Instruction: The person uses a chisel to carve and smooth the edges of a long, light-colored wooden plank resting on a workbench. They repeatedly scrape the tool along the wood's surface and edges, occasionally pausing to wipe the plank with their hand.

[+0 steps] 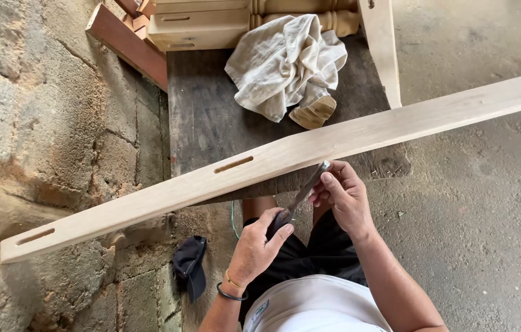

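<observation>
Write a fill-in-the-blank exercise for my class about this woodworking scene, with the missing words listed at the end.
1. Both hands hold a metal file against the edge of a long wooden ____.
2. The plank shows ____ slots cut through it.
3. A crumpled pale ____ lies on the dark workbench.
4. The left hand grips the file's handle, while the ____ hand steadies its tip.

Missing words: plank; two; cloth; right

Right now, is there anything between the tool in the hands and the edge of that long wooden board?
Nothing visible. The left hand grips the handle and the right hand steadies the blade of the metal file, whose tip already meets the near edge of the long board. The crumpled cloth lies beyond the board.
</observation>
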